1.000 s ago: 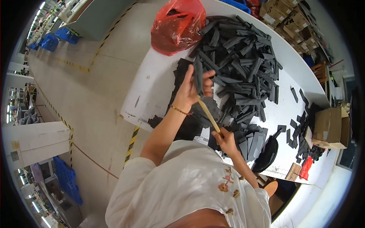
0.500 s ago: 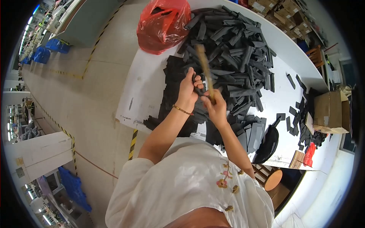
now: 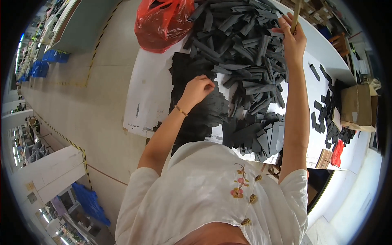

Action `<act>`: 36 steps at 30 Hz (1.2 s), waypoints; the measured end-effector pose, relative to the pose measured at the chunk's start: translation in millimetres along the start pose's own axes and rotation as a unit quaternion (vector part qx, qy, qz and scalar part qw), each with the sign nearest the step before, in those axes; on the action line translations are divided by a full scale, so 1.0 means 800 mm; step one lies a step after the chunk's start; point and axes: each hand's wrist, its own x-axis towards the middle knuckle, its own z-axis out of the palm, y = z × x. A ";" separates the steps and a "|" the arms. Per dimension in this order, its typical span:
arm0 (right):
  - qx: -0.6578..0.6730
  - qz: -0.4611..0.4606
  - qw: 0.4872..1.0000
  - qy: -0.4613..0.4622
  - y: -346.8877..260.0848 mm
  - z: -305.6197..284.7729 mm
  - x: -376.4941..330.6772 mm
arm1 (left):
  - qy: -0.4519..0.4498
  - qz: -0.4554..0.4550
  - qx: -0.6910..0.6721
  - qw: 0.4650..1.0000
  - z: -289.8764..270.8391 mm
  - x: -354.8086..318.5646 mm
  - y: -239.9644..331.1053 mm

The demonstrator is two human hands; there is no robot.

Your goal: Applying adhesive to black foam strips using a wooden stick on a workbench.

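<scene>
My right hand (image 3: 293, 38) is raised at the upper right, its fingers wrapped round a tan wooden stick (image 3: 297, 14) that runs out of the top of the view. My left hand (image 3: 198, 90) is closed, with the fingertips curled together, over a layer of flat black strips (image 3: 188, 69). Whether anything is between its fingers is hidden. Beyond and right of it lies a big heap of rolled or folded black pieces (image 3: 241, 45). Closer to me are smaller flat black and grey pieces (image 3: 261, 134).
A red plastic bag (image 3: 161, 26) stands at the table's far left. To the right lie scattered black pieces (image 3: 320, 108), a cardboard box (image 3: 355, 107), a small wooden block (image 3: 324, 158) and a red bag (image 3: 337, 153). The white table's edge (image 3: 132, 110) is on my left.
The hands have parted. My right hand has swung far up and right with the stick; my left has moved slightly left. The black piece held between them no longer shows.
</scene>
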 end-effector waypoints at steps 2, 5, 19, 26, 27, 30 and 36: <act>-0.119 -0.050 0.991 0.034 0.022 -0.017 0.004 | 0.002 0.032 0.118 0.992 0.012 0.007 -0.013; -0.170 0.068 0.982 -0.039 0.051 -0.025 -0.068 | -0.055 -0.037 0.286 0.956 0.014 0.010 -0.033; -0.324 0.014 0.884 -0.336 0.091 -0.077 -0.264 | -0.026 0.027 0.119 0.992 -0.046 -0.003 -0.020; -0.294 -0.012 0.896 -0.334 0.070 -0.070 -0.261 | -0.006 0.053 0.107 0.993 -0.062 -0.012 -0.003; -0.293 -0.015 0.895 -0.337 0.063 -0.070 -0.259 | -0.002 0.052 0.108 0.993 -0.064 -0.013 -0.004; -0.288 0.013 0.902 -0.320 0.050 -0.072 -0.256 | 0.015 0.047 0.108 0.993 -0.070 -0.019 -0.007; -0.306 -0.014 0.888 -0.343 0.049 -0.074 -0.262 | 0.002 0.049 0.094 0.994 -0.075 -0.022 0.005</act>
